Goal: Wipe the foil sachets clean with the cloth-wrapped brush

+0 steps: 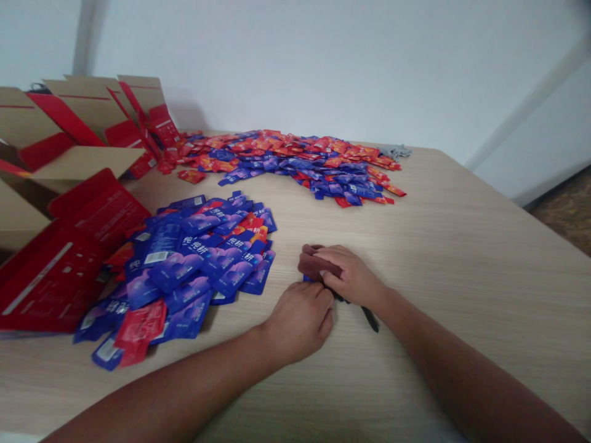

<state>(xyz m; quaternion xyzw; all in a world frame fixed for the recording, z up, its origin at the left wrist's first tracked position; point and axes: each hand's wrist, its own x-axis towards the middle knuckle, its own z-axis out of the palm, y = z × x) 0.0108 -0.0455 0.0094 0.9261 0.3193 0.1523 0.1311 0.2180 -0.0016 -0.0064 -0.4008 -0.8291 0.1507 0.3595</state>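
A: Put the hands at the middle of the dial, twelve toward the wall (323,67). Where's the brown cloth (312,263)?
B: At the dial's center, on the bare part of the counter (462,258), bunched up under the right hand (353,275).
A: And that grip?
B: Grasping the cloth, fingers over the top, thumb along the near side.
A: The left hand (298,320)?
B: Fingers curled under, knuckles up, right beside the cloth. A bit of something blue (307,279) shows between the two; I can't tell whether the left grip has hold of it.
A: Anything else close?
B: A slim black item (370,320) at four o'clock, poking out below the right wrist.
A: Farther out?
B: The near pile of packets (198,249), mostly blue, at nine to ten. Open boxes (50,277), red and tan, beyond it toward ten. The far pile (295,163), red and blue mixed, stretches from eleven to one. A grey crumpled item (397,151) sits at one o'clock, by that pile's end.
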